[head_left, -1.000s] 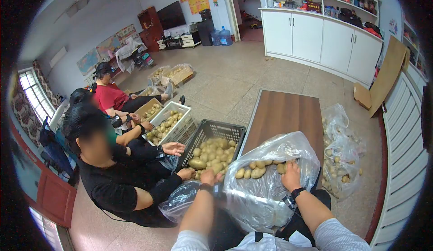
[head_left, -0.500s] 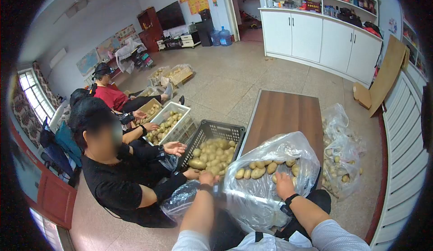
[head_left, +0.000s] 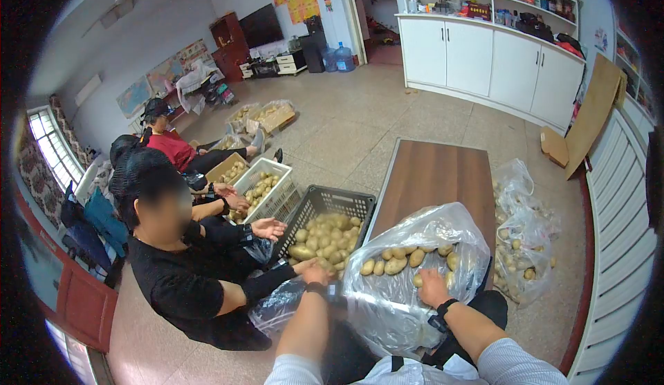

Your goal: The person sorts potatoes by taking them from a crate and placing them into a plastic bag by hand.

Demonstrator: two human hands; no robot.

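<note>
While the bare right hand (head_left: 434, 288) is curling closed around a small tan oval potato (head_left: 418, 280) above a crumpled clear plastic bag (head_left: 394, 312), the bare left hand (head_left: 318, 273) is hovering, loosely curled, at the near edge of a dark grey plastic crate (head_left: 339, 202), overlapping a co-worker's hand (head_left: 301, 266), so one cannot tell whether it is gripping anything. Beyond the held potato, more tan potatoes (head_left: 395, 266) are lying on the bag, which is covering the near end of a brown wood-grain table (head_left: 439, 174).

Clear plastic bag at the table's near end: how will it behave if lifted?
The bag is likely floppy: it looks wrinkled and loosely draped. Potatoes on it probably weigh it down and, being rounded and loose, may roll.
</note>
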